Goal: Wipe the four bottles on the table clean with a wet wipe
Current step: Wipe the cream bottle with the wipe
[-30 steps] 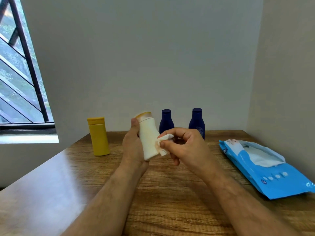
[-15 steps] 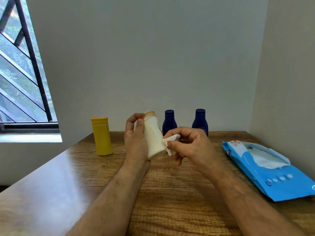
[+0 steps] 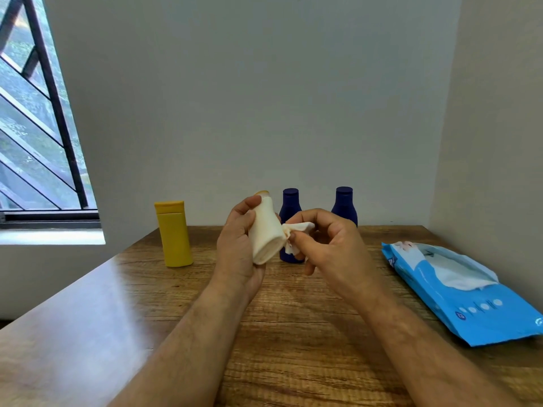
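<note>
Left hand (image 3: pixel 238 248) gripped cream bottle (image 3: pixel 266 233) above worktop (image 3: pixel 293 333) centre, long axis tilted, cap up. Right hand (image 3: pixel 329 248) pinched wipe (image 3: pixel 296 230) against bottle's right side.

left hand (image 3: pixel 238 248) bare | right hand (image 3: pixel 332 254) bare | forearms unsleeved

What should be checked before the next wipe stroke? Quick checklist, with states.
1. Left hand grips cream bottle: ok.
2. Right hand pinches wet wipe: ok.
3. Wipe touches the bottle's side: ok.
4. Bottle clean all round: cannot tell, far side hidden.
5. Yellow bottle and two blue bottles upright on table: ok.
6. Wipe pack open for a fresh wipe: ok.
</note>
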A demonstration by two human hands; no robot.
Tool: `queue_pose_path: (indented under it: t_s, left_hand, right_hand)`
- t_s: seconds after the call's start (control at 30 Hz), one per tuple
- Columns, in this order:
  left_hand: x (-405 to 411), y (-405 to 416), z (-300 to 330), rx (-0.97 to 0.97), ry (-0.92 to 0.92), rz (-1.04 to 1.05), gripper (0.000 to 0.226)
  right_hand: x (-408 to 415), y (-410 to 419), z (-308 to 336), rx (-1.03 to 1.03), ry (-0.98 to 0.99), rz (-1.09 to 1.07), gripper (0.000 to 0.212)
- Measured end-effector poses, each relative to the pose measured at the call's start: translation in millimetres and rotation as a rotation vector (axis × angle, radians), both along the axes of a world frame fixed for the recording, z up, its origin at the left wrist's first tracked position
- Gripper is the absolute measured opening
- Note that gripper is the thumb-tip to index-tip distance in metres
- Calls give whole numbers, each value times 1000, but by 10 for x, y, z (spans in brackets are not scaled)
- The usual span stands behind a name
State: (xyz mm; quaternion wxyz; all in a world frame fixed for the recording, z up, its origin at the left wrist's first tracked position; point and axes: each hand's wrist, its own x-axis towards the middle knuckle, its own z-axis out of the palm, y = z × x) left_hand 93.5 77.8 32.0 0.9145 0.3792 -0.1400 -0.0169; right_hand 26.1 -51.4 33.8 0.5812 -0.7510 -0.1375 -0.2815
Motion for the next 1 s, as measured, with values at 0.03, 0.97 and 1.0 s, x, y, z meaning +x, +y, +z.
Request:
queue_pose_path:
  t_s: [0.03,0.97,1.0]
  left_hand:
    - [12,-2,-6,17,13,14,23]
    - [-116,-29,7,209,-85,170,39]
    - [-117,-28,-2,177,-101,134,43]
  right_hand:
    - [2,1,1,2,-1,4,14]
    - [78,-27,-22,104,5,-22,14]
    - [85,-35,-14,114,-8,-44,14]
